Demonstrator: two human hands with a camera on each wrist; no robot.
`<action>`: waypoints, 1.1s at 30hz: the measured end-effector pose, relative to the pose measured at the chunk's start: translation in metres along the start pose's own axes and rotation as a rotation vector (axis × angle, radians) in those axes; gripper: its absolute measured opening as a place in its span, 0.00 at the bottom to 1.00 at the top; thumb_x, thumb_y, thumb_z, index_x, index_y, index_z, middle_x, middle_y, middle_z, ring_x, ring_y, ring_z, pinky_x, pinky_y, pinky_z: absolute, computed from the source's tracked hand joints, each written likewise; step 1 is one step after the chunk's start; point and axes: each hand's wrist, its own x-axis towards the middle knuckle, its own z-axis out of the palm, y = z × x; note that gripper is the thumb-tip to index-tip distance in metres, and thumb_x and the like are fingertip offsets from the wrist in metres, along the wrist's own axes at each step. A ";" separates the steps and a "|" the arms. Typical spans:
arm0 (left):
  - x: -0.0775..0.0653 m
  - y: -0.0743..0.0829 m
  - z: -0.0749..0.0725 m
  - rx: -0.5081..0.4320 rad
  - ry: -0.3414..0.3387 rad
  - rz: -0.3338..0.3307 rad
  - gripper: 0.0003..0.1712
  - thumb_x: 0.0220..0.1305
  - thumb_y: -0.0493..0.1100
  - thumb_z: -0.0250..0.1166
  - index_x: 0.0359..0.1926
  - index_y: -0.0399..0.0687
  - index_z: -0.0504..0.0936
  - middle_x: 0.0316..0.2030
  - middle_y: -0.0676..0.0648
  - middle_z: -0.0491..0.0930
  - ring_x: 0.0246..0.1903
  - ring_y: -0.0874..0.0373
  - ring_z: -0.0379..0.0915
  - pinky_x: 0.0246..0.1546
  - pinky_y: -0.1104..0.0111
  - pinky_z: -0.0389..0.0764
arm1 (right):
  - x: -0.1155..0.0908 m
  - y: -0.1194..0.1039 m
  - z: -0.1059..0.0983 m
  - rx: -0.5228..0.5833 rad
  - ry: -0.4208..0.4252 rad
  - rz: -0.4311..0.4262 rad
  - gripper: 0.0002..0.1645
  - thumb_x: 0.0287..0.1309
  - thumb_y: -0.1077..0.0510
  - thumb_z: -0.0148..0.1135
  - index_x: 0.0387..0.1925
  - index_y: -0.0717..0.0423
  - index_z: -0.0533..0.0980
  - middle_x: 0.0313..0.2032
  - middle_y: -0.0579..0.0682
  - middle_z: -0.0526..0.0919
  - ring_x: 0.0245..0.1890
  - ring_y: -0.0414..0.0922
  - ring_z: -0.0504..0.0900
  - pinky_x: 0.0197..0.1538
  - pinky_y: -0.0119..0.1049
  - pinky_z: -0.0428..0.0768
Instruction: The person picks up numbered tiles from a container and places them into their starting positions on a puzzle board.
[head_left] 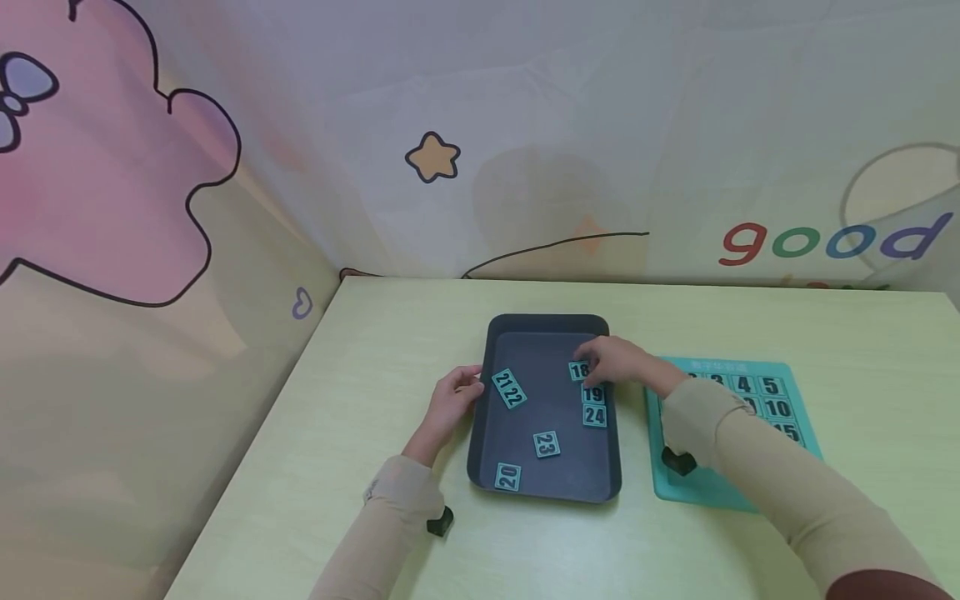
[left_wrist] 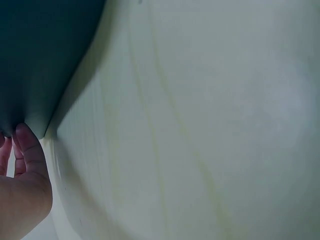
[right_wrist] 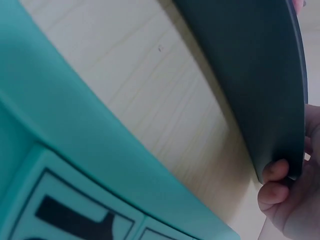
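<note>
A dark grey tray (head_left: 543, 492) stands on the table with several teal number tiles inside. My left hand (head_left: 453, 400) grips its left rim, and in the left wrist view the thumb (left_wrist: 31, 147) lies against the tray's outer wall. Over the right side of the tray, my right hand (head_left: 618, 362) pinches the tile 18 (head_left: 578, 372) between thumb and fingers. Just below are tile 19 (head_left: 592, 395) and tile 24 (head_left: 595, 416). Two curled fingers (right_wrist: 275, 171) of that hand show beside the tray's wall in the right wrist view.
Tiles 21 and 22 (head_left: 509, 388) lie slanted together at the tray's left. Tile 23 (head_left: 547, 444) and tile 20 (head_left: 507, 477) lie turned sideways lower down. A teal number board (head_left: 705, 492) sits right of the tray, partly under my right sleeve. Printed cloth (head_left: 555, 108) hangs behind the table.
</note>
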 end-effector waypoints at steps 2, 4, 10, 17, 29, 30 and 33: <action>0.000 0.000 0.000 -0.002 -0.001 -0.002 0.18 0.60 0.38 0.54 0.52 0.45 0.73 0.39 0.44 0.72 0.37 0.56 0.68 0.40 0.69 0.73 | 0.000 0.000 0.000 0.005 -0.004 -0.007 0.26 0.45 0.60 0.64 0.49 0.62 0.72 0.27 0.50 0.77 0.25 0.42 0.72 0.27 0.32 0.69; 0.000 0.001 0.000 -0.004 -0.004 -0.004 0.18 0.60 0.38 0.54 0.52 0.45 0.73 0.39 0.44 0.72 0.37 0.57 0.68 0.40 0.69 0.73 | -0.001 -0.001 0.000 0.008 0.000 -0.008 0.25 0.45 0.61 0.63 0.49 0.63 0.72 0.26 0.50 0.77 0.25 0.42 0.72 0.27 0.32 0.69; -0.001 0.001 -0.001 -0.015 -0.016 -0.006 0.19 0.60 0.39 0.54 0.53 0.44 0.72 0.41 0.44 0.73 0.38 0.57 0.68 0.41 0.68 0.73 | 0.000 -0.002 0.003 -0.002 0.042 0.027 0.24 0.48 0.57 0.61 0.48 0.63 0.73 0.30 0.51 0.79 0.26 0.42 0.72 0.29 0.33 0.69; 0.000 0.000 -0.001 -0.010 -0.008 0.004 0.18 0.60 0.38 0.54 0.52 0.44 0.73 0.40 0.44 0.73 0.37 0.57 0.68 0.40 0.69 0.73 | 0.002 -0.005 0.009 -0.040 0.137 0.088 0.20 0.50 0.52 0.59 0.44 0.60 0.75 0.39 0.55 0.80 0.33 0.45 0.76 0.37 0.40 0.74; -0.001 0.000 0.001 -0.007 0.012 0.005 0.17 0.59 0.37 0.54 0.51 0.45 0.74 0.37 0.45 0.73 0.36 0.56 0.68 0.39 0.69 0.73 | 0.005 -0.003 0.017 -0.069 0.189 0.140 0.26 0.47 0.52 0.62 0.48 0.60 0.73 0.39 0.55 0.80 0.31 0.45 0.76 0.30 0.37 0.73; -0.001 0.000 0.001 -0.005 0.012 0.004 0.17 0.59 0.37 0.54 0.51 0.45 0.74 0.37 0.45 0.73 0.36 0.56 0.68 0.39 0.69 0.73 | 0.005 -0.003 0.018 -0.064 0.192 0.137 0.25 0.47 0.53 0.62 0.48 0.60 0.73 0.39 0.55 0.80 0.31 0.45 0.76 0.30 0.36 0.73; -0.001 0.000 0.000 -0.004 0.008 0.008 0.17 0.60 0.37 0.54 0.51 0.44 0.74 0.37 0.44 0.73 0.36 0.57 0.68 0.38 0.70 0.73 | 0.003 -0.003 0.016 -0.066 0.204 0.125 0.24 0.47 0.54 0.62 0.47 0.60 0.74 0.39 0.55 0.78 0.31 0.45 0.74 0.29 0.36 0.72</action>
